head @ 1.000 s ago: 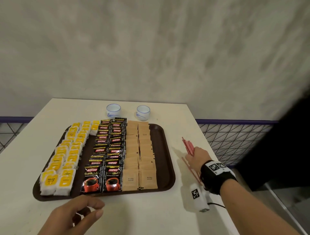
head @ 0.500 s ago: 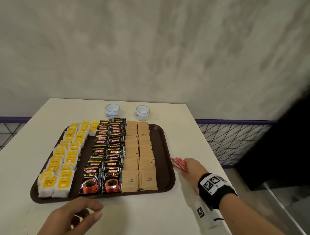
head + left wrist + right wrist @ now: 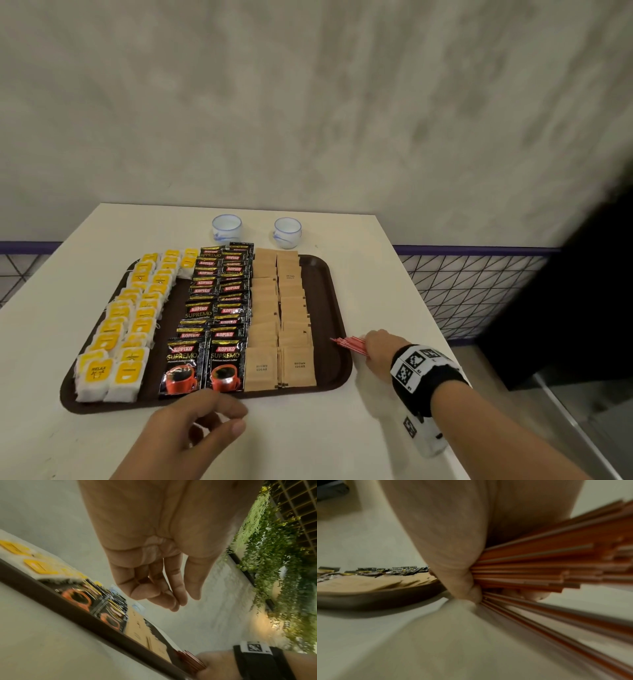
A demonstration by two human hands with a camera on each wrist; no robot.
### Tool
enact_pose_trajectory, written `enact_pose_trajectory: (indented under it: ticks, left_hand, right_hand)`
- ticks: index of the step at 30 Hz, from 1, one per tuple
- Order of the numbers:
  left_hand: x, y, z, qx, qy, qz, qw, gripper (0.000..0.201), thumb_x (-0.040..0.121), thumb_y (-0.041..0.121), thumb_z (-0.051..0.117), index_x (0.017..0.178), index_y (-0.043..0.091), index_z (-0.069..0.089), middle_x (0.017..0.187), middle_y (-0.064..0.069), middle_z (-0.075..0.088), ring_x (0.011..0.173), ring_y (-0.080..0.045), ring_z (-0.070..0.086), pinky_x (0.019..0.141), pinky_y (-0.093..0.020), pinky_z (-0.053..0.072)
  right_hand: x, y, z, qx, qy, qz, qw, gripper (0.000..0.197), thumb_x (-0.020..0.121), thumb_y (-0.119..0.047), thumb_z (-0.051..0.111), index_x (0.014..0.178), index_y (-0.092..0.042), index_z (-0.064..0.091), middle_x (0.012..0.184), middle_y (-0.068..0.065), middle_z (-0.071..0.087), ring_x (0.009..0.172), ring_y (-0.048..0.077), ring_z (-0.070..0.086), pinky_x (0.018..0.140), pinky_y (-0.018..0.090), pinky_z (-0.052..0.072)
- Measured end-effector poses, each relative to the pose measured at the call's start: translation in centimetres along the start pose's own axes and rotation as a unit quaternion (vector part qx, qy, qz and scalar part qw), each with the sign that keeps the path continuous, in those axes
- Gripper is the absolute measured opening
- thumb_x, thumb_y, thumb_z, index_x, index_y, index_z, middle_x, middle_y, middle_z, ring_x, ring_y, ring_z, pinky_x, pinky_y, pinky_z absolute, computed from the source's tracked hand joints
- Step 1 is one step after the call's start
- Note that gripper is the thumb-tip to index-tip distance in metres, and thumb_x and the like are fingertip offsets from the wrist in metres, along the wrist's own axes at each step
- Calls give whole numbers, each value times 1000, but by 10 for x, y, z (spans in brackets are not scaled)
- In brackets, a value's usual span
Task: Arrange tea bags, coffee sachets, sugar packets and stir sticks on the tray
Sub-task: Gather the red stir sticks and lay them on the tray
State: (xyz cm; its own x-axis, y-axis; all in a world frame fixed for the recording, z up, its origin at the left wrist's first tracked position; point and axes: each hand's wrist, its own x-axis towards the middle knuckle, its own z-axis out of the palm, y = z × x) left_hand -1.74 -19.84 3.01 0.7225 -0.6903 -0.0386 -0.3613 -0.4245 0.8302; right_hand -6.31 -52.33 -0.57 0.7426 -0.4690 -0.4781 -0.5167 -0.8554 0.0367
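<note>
A brown tray (image 3: 329, 301) holds rows of yellow-tagged tea bags (image 3: 137, 308), black coffee sachets (image 3: 219, 308) and tan sugar packets (image 3: 281, 308). My right hand (image 3: 371, 346) grips a bundle of red stir sticks (image 3: 347, 342) just right of the tray, their tips reaching over its right rim. In the right wrist view the stir sticks (image 3: 539, 568) fan out from my fist beside the tray (image 3: 376, 599). My left hand (image 3: 236, 419) hovers at the tray's front edge, fingers (image 3: 171, 601) loosely curled and holding nothing.
Two small white cups (image 3: 226, 226) (image 3: 287, 232) stand behind the tray. The white table (image 3: 376, 274) ends just right of my right wrist, with a wire fence (image 3: 462, 291) beyond it. A bare strip of tray runs right of the sugar packets.
My right hand has carried the stir sticks nearer and left to the tray's right rim, turning them from pointing away to pointing left. The left hand has barely moved.
</note>
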Motion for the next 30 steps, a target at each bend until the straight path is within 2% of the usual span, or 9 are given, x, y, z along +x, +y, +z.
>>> enact_pose_trajectory:
  ticks: [2,5,9,12,14,18,21,27,30]
  left_hand:
    - [11,9,14,-1,-48,2,999,16,72,47,72,83,54,64,84,31,63,84,3,61,64,-15,51]
    - [37,21,30,14,-72,26,997,8,81,41,64,89,44,63,91,21,63,89,3,57,72,-17,49]
    - [74,38,35,9,-50,25,998,17,88,27,64,101,35,59,97,18,59,90,-1,58,85,-26,52]
    - [95,47,42,-11,-34,23,999,21,84,28,69,102,32,59,100,12,61,91,-5,59,83,-26,53]
    - [102,51,54,-31,-55,14,998,40,77,31,75,113,29,57,105,9,60,93,-7,60,86,-27,53]
    - [113,59,76,0,-115,54,992,118,52,40,89,146,34,18,143,12,35,120,-7,47,102,-35,46]
    - [121,67,84,61,-127,141,980,142,43,38,93,148,36,-3,151,17,15,136,-7,28,113,-32,33]
    - [123,67,90,101,-85,209,969,149,42,34,92,146,38,-14,147,21,9,135,-12,31,109,-37,39]
    - [118,68,90,129,-99,244,956,148,43,41,92,146,36,-14,151,20,5,140,-7,18,116,-26,23]
  right_hand:
    - [-2,-2,0,2,0,6,1000,27,96,-17,48,119,-9,58,110,10,62,104,28,64,82,29,47]
    - [-7,-6,-8,35,3,18,999,27,97,-19,47,119,-5,57,118,11,63,108,29,62,87,31,48]
    - [-16,2,-21,221,42,22,974,23,97,-20,47,114,-6,54,99,6,60,93,26,62,82,28,47]
    - [-18,12,-19,483,46,14,875,18,94,-17,49,110,-10,50,88,10,68,77,26,68,71,38,57]
    - [-21,12,-18,604,38,-10,796,11,91,-10,49,101,-7,52,73,11,65,68,29,65,75,47,59]
    - [-35,-2,-19,776,17,-60,627,9,93,0,47,89,-5,53,63,7,54,55,19,53,59,34,52]
    - [-42,-12,-19,843,-11,-81,532,11,93,0,50,102,-4,54,65,8,53,55,18,52,56,32,51]
    - [-54,-23,-10,847,-34,-93,523,13,94,0,51,83,0,59,64,12,53,54,21,53,54,30,53]
    - [-58,-18,-10,845,-27,-88,526,8,93,-2,52,89,2,59,63,12,54,55,21,54,54,31,53]
